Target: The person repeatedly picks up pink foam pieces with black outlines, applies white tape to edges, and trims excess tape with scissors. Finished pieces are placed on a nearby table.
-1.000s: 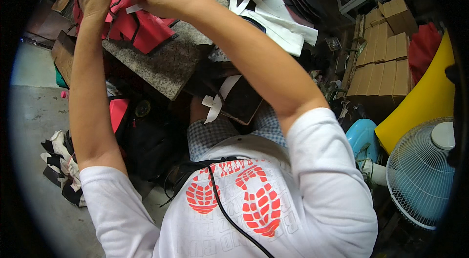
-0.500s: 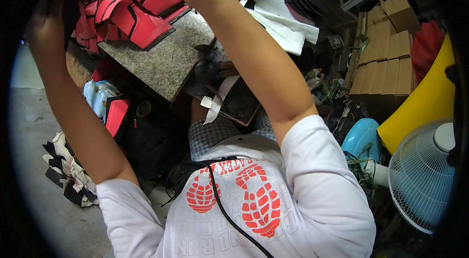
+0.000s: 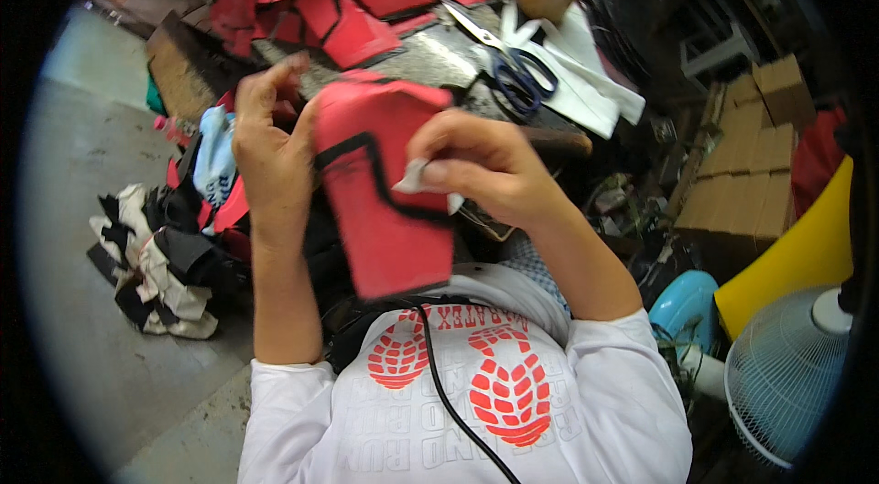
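The red piece (image 3: 352, 195) is at the centre of the frame between the hands, its long axis running roughly top to bottom, lower end toward the shirt (image 3: 604, 411). The left hand (image 3: 275, 145) is half curled at its upper left edge; I cannot tell whether it grips. The right hand (image 3: 485, 163), nearer the middle, pinches a white scrap (image 3: 411, 177) over the black stripe (image 3: 377, 174). Scissors (image 3: 522, 79) lie at upper right
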